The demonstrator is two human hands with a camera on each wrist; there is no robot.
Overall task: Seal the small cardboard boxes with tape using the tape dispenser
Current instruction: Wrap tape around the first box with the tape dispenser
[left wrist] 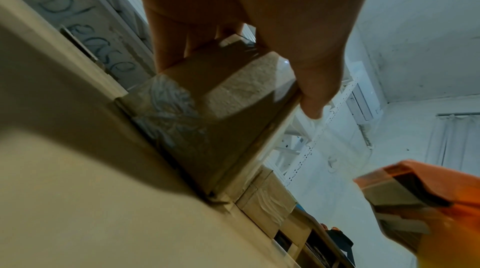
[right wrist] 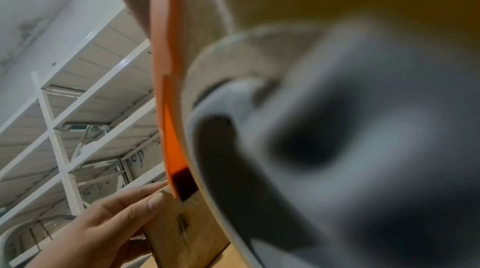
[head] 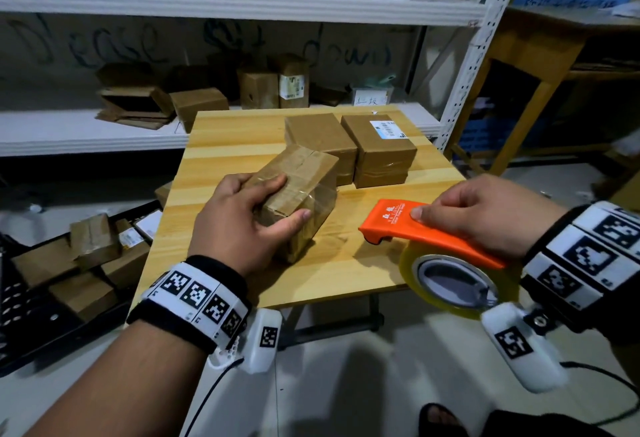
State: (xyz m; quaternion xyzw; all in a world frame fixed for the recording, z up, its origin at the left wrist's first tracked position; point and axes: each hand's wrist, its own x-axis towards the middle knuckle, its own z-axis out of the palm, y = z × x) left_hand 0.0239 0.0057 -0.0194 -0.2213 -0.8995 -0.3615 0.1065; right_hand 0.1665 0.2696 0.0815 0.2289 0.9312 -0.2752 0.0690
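Observation:
A small cardboard box [head: 304,191] with clear tape over its seam stands tilted on the wooden table [head: 221,146]. My left hand [head: 242,215] grips it from above, thumb on the near side and fingers on the far side; the left wrist view shows the box [left wrist: 221,116] resting on one edge. To the right, my right hand [head: 485,211] holds the orange tape dispenser [head: 415,225] with its yellowish tape roll [head: 450,281], its nose a short way from the box. The right wrist view shows the dispenser [right wrist: 168,108] close up and blurred.
Two more small boxes [head: 320,139] [head: 379,149] stand at the back of the table. White metal shelves [head: 225,4] behind hold several cardboard boxes. More boxes [head: 93,242] lie on the floor at the left. A wooden frame [head: 526,66] stands at the right.

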